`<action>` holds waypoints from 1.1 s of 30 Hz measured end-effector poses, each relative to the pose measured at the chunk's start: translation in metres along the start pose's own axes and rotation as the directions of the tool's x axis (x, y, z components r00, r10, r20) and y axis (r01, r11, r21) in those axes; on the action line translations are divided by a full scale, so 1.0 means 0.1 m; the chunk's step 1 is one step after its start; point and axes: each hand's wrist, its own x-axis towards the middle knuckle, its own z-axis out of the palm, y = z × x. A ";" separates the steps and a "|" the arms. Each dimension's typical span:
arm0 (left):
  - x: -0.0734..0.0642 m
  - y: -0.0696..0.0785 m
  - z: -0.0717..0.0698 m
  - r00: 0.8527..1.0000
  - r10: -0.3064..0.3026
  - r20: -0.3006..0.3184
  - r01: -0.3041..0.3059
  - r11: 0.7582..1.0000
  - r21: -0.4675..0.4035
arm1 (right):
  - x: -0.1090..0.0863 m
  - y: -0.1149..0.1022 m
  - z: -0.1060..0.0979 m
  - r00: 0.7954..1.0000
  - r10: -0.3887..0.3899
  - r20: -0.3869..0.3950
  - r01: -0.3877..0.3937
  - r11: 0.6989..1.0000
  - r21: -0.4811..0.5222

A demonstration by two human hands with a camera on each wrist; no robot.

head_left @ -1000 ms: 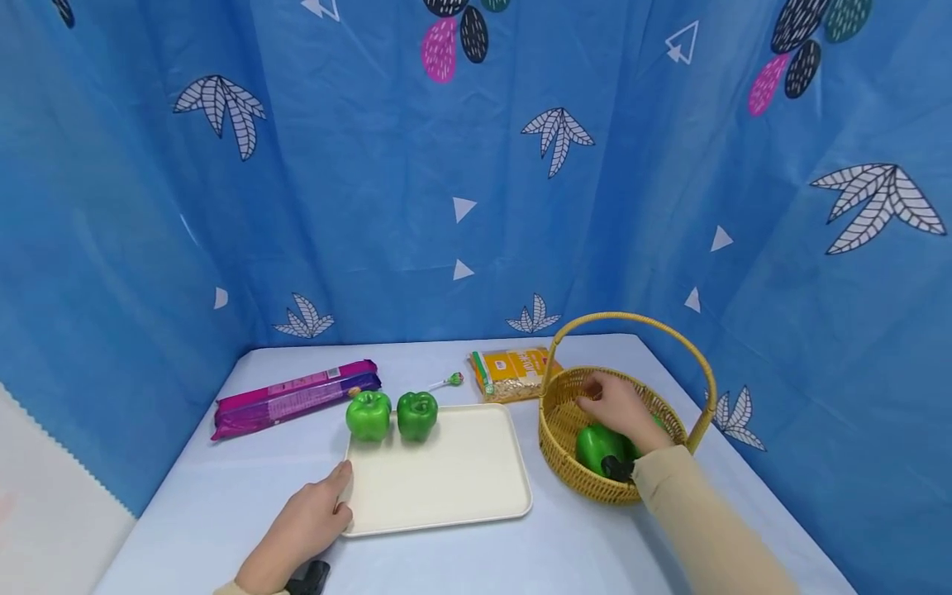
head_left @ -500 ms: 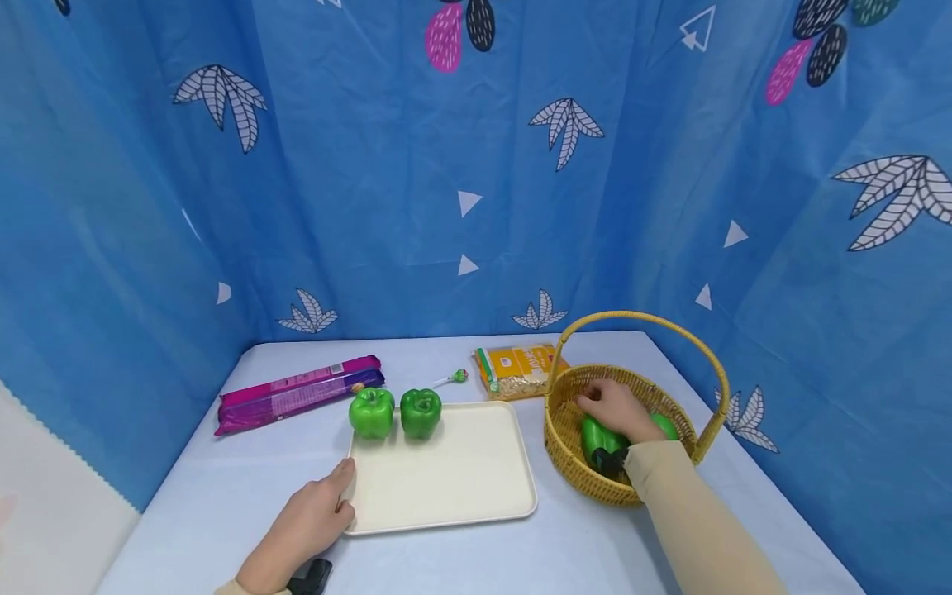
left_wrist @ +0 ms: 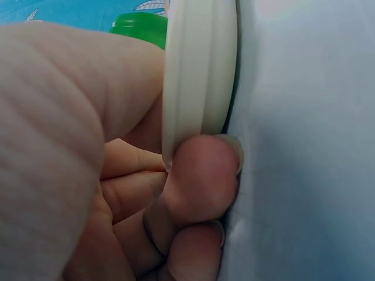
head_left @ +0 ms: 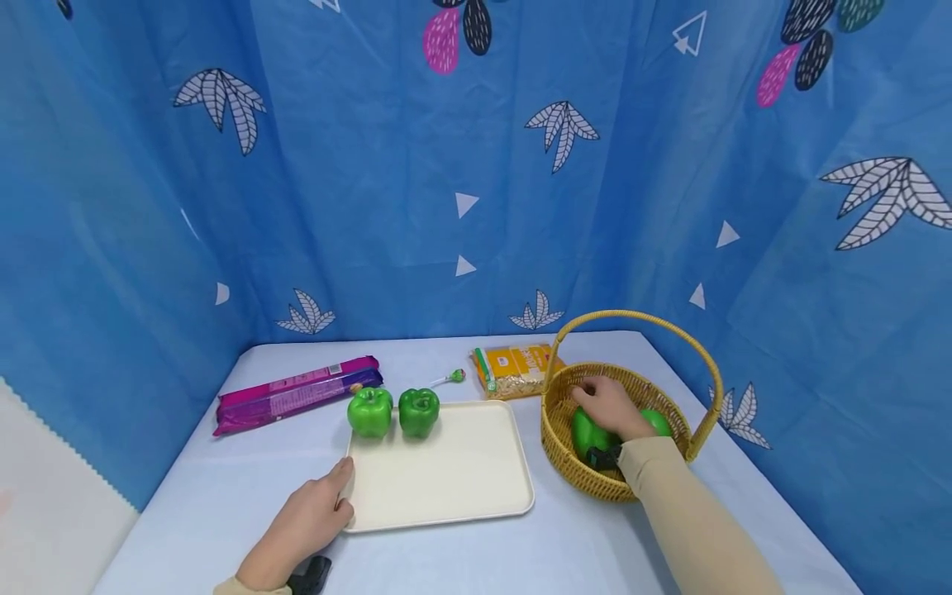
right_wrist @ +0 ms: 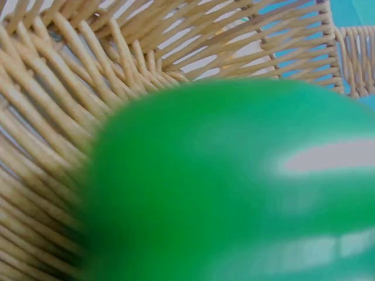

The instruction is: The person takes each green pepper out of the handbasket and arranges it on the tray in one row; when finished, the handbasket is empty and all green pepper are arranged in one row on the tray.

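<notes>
My left hand (head_left: pixel 308 516) pinches the left rim of a cream rectangular tray (head_left: pixel 468 479); in the left wrist view a fingertip (left_wrist: pixel 205 175) presses under the tray's edge (left_wrist: pixel 202 70). Two green bell peppers (head_left: pixel 369 412) (head_left: pixel 419 412) stand side by side at the tray's back left corner. My right hand (head_left: pixel 611 405) is down inside a wicker basket (head_left: pixel 565 471), its fingers curled over a green bell pepper (head_left: pixel 589 434). That pepper (right_wrist: pixel 234 175) fills most of the right wrist view and hides the fingertips. Another green pepper (head_left: pixel 657 421) lies in the basket, right of the wrist.
A purple snack packet (head_left: pixel 297 397) lies at the back left. Behind the tray are a lollipop (head_left: pixel 454 377) and an orange-and-clear bag of grain (head_left: pixel 515 372). The tall basket handle (head_left: pixel 640 315) arches over the right hand. Blue curtains (head_left: pixel 416 207) enclose the white table (head_left: pixel 424 562).
Inside the basket the right hand and wrist have shifted slightly left, and the pepper under them has moved up and left. My left hand stays on the tray. The head view sways a little.
</notes>
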 end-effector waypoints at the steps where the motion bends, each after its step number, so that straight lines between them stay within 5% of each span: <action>1: 0.00 0.00 0.00 1.000 -0.003 0.004 0.003 1.000 0.000 | 0.00 0.00 0.01 0.999 -0.008 -0.031 0.009 1.000 0.018; 7: 0.01 0.00 0.00 1.000 0.000 -0.002 0.000 1.000 0.013 | 0.01 0.01 0.02 0.989 -0.067 -0.131 0.068 0.998 0.009; 16: 0.02 0.03 -0.01 1.000 0.008 -0.001 -0.008 1.000 0.016 | 0.02 0.06 0.00 0.999 -0.041 0.035 0.041 0.999 -0.002; 25: 0.01 0.02 -0.01 1.000 -0.003 -0.007 0.003 1.000 0.014 | 0.03 0.01 0.01 0.997 -0.073 -0.017 0.074 0.996 0.055; 33: -0.02 0.02 0.01 1.000 -0.015 0.001 0.015 1.000 0.001 | 0.04 0.03 0.04 0.999 -0.012 0.051 0.008 0.997 0.078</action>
